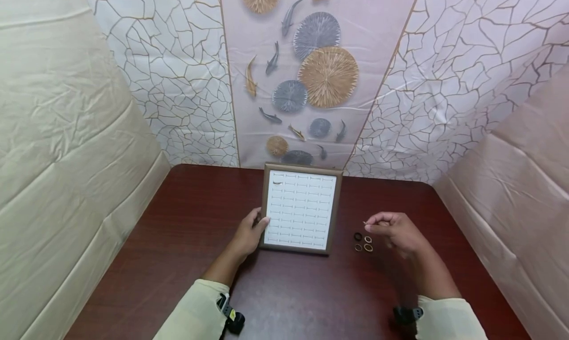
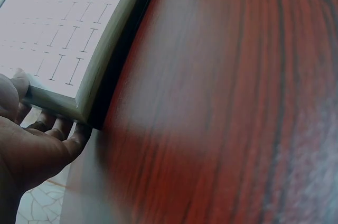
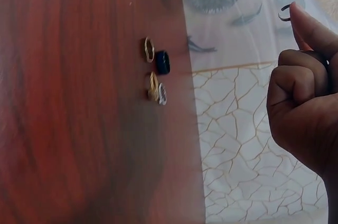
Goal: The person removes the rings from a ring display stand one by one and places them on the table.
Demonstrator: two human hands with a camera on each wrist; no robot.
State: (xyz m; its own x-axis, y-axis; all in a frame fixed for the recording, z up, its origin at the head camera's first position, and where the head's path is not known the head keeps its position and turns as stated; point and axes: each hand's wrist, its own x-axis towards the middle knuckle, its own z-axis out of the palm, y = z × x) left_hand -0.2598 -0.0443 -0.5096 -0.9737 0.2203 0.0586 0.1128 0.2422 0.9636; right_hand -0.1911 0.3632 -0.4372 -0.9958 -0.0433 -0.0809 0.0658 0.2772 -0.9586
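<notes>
A thin, round, metallic-looking ring (image 3: 281, 16) was pinched by the curled right hand (image 1: 395, 232), apart from and to the right of a rectangular, brown-framed white line-marked board (image 1: 300, 209), long axis pointing away, gripped at its left edge by the left hand (image 1: 249, 233).

white board (image 1: 302, 209), rows of short dark bars, brown frame (image 1: 336, 206); at right a black ring (image 3: 163, 63), gold rings (image 3: 153, 82), a silver ring (image 3: 163, 95). red-brown table (image 1: 200, 211), dark-streaked. far cloth (image 1: 369, 28): pink panel, grey and gold discs, gold-veined white sides.
</notes>
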